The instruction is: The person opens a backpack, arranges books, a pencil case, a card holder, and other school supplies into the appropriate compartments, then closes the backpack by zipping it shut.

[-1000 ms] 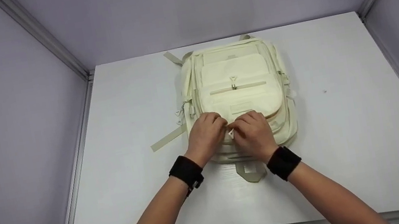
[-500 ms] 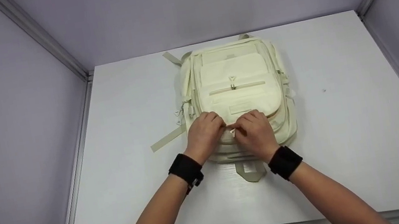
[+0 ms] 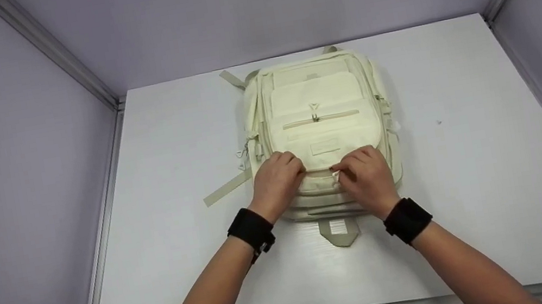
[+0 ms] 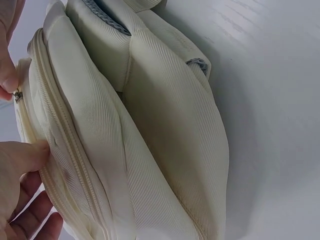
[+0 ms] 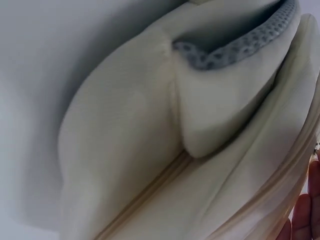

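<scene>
A cream backpack (image 3: 316, 92) lies front side up on a white table (image 3: 472, 168), its top handle (image 3: 341, 239) toward the person. At the curved edge of the front pocket, the left hand (image 3: 278, 181) pinches the fabric beside the zipper (image 4: 31, 130), thumb on top and fingers beneath. The right hand (image 3: 368, 180) pinches the zipper pull (image 3: 337, 176) farther right along the same edge. The slider (image 4: 18, 95) shows at its fingertips in the left wrist view. Only the right hand's fingers (image 5: 302, 215) appear at the right edge of the right wrist view.
A loose strap (image 3: 227, 188) extends left from the backpack, and another strap (image 3: 232, 79) sticks out at its far left corner. Metal clips (image 3: 241, 157) hang on its left side. Pale panels (image 3: 289, 0) enclose the table's back and sides.
The right hand has moved right along the pocket edge with the zipper pull, away from the left hand, leaving more of the edge visible between them. The left hand stays at nearly the same place.
</scene>
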A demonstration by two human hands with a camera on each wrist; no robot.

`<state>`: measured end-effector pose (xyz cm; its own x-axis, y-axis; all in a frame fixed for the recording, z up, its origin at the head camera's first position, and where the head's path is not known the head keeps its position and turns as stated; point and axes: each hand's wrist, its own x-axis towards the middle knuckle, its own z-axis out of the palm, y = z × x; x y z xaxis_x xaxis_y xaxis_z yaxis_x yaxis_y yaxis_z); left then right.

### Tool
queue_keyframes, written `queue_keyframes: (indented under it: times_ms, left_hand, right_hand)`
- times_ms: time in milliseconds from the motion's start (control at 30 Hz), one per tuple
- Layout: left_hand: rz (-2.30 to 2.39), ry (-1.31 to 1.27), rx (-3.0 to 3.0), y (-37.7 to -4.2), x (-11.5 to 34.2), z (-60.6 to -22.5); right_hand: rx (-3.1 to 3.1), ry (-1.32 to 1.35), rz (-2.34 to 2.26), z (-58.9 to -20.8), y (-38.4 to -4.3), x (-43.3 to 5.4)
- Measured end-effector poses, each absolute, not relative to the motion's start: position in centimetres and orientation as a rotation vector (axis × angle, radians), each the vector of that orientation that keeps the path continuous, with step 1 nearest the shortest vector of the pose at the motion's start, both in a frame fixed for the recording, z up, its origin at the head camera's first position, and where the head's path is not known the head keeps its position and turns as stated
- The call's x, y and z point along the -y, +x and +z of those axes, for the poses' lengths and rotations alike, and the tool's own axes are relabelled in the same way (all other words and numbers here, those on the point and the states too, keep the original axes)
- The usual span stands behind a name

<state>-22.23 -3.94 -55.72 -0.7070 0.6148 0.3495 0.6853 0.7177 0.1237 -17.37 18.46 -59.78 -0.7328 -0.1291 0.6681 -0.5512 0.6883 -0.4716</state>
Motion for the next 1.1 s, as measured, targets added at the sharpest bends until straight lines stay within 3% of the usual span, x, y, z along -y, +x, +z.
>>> queue_keyframes:
  times_ms: [600,1100]
  left_hand:
    - [-0.35,-1.17,2.424,-22.4,-0.2,-55.9]
    - [-0.195,-1.15,2.63,-22.2,-1.1,-55.4]
  right_hand:
    - [2.263,0.491,0.905,-59.8,-17.6,-18.7]
    - [2.259,0.515,0.918,-60.2,-17.6,-19.2]
